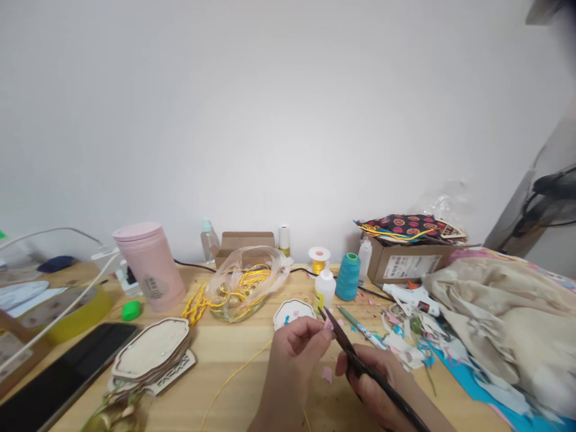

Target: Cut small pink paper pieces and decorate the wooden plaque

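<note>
My left hand [294, 354] is pinched on a tiny pink scrap [329, 324] held just above the wooden table [234, 354]. My right hand [382, 390] grips black scissors [346, 345], whose blades point up-left and meet the pink scrap. Another pink scrap [327, 374] lies on the table between my hands. A small white shaped plaque with painted dots [293, 312] lies just beyond my left hand.
A pink tumbler [148, 264], a phone [63, 375], a stack of wooden plaques [153, 351], a bag of yellow cord [243, 285], a glue bottle [324, 288], teal thread [348, 276], a glue gun [411, 297], a cardboard box [409, 261], beige cloth [508, 312].
</note>
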`<move>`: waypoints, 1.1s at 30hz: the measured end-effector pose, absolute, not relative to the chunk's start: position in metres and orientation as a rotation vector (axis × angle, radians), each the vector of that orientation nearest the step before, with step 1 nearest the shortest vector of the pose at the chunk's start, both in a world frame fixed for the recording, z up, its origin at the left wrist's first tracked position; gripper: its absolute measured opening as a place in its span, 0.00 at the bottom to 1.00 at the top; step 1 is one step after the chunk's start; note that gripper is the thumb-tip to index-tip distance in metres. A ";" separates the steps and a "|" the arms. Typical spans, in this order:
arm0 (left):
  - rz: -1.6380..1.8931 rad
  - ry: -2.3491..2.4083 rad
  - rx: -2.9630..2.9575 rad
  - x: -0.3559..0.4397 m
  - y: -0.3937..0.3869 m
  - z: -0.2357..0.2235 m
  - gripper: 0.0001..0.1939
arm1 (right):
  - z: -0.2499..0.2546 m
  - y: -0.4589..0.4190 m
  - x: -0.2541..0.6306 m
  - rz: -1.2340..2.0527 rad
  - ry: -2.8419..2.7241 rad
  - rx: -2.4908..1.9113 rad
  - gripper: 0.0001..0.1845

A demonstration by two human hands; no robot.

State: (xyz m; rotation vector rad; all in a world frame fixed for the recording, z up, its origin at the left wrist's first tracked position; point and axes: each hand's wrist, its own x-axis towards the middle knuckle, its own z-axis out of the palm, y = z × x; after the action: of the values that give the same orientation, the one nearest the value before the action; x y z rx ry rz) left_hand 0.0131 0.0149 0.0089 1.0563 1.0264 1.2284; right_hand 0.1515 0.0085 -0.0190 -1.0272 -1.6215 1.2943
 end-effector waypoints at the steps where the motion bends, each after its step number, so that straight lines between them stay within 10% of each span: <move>1: 1.221 1.029 1.048 0.014 0.015 0.009 0.09 | -0.019 0.008 0.151 1.293 -1.617 -1.026 0.34; 33: 1.241 0.917 0.886 0.019 0.017 -0.001 0.08 | -0.029 0.011 0.152 1.338 -1.594 -0.976 0.31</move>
State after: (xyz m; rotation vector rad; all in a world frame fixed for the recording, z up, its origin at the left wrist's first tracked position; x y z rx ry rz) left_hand 0.0193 0.0174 -0.0009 0.8861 0.9171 1.2410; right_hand 0.1518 0.0110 -0.0286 -0.9765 -1.5935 1.3382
